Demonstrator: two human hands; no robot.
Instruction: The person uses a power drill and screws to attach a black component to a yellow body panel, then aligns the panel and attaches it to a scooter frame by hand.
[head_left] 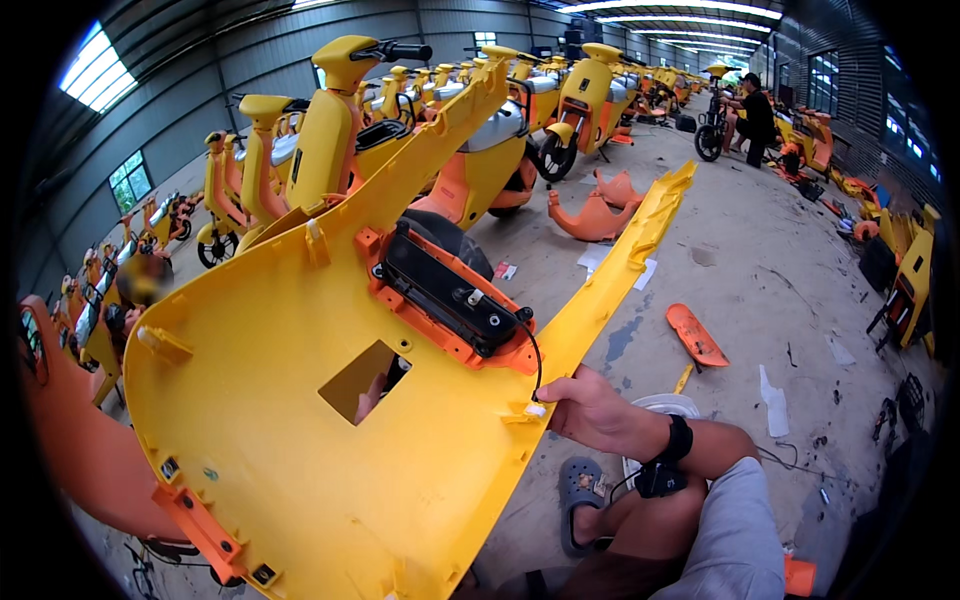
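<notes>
Yellow panel [290, 430] has its black unit [440, 285] in, looks unmounted so far, right hand [597, 408] gripping the edge, can't tell about mostly hidden left hand [370, 400].

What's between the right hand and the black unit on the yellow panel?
In the head view: a thin black cable, the orange bracket's end and some yellow panel.

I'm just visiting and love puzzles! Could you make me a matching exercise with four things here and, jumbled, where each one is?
Things
1. Large curved yellow plastic panel
2. Oblong black plastic unit
3. Flat elongated orange plastic piece
4. Grey clog with holes

Places
A. Worn on a foot
B. Lying loose on the grey floor
C. Gripped by the right hand
D. Set in an orange plastic frame

Pairs: 1-C, 2-D, 3-B, 4-A
</notes>
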